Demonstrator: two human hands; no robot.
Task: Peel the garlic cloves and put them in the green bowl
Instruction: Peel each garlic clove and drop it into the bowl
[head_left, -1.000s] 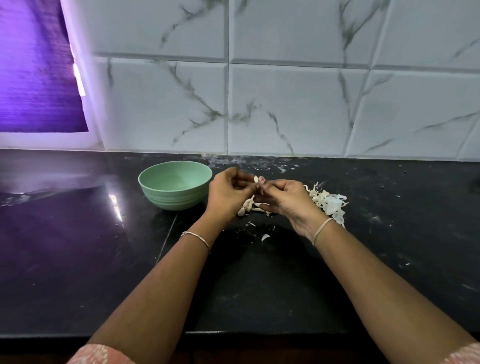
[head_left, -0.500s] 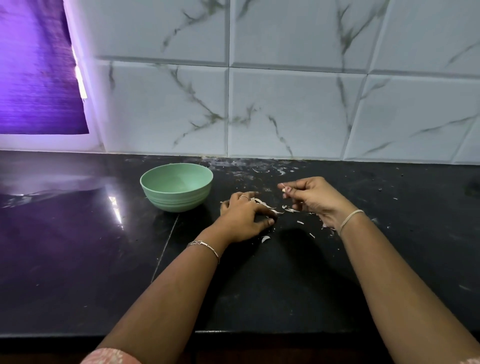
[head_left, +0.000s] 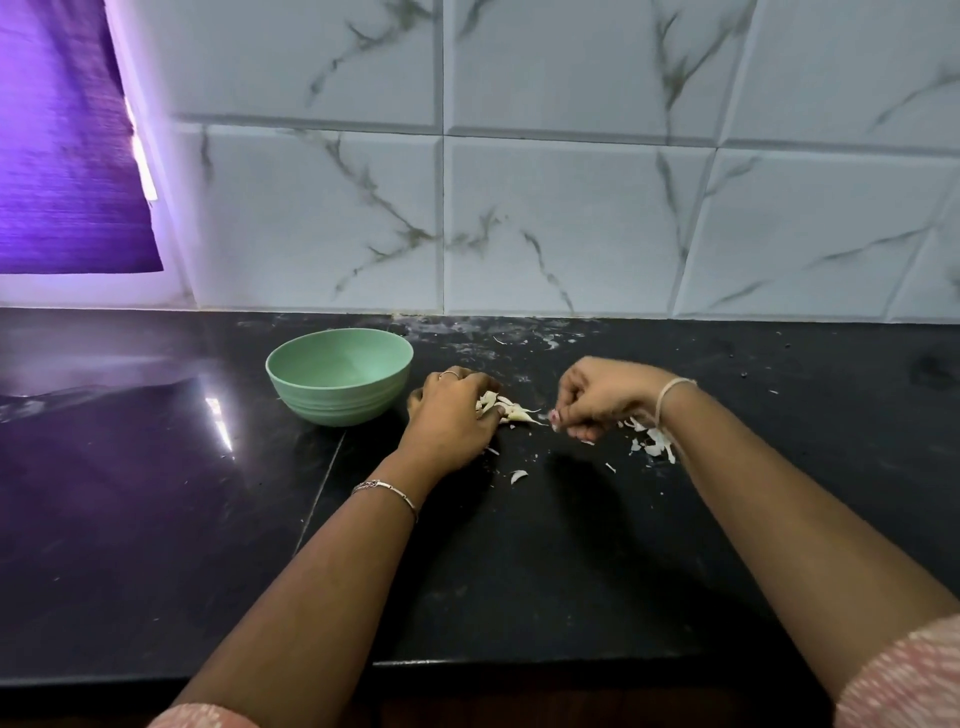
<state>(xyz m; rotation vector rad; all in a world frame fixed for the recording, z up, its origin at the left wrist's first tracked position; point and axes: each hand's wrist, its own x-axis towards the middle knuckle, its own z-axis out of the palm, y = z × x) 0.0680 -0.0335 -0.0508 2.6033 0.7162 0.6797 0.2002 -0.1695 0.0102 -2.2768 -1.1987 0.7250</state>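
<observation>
Black counter (head_left: 519, 571) below marble tiles holds the garlic cloves (head_left: 506, 408) under the left hand (head_left: 452, 415), its fingers curled round them, with the green bowl (head_left: 337, 408) just to its left, farther from the right hand (head_left: 597, 400), whose pinched fingers hold I cannot tell what.

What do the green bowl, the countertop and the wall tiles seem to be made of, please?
Green bowl: probably matte plastic or fibre composite, given its dull, even mint surface and moulded ridges. Countertop: polished black stone, perhaps granite; it mirrors the light and shows a seam. Wall tiles: smooth ceramic, apparently, with printed marble veining and bevelled edges.
</observation>
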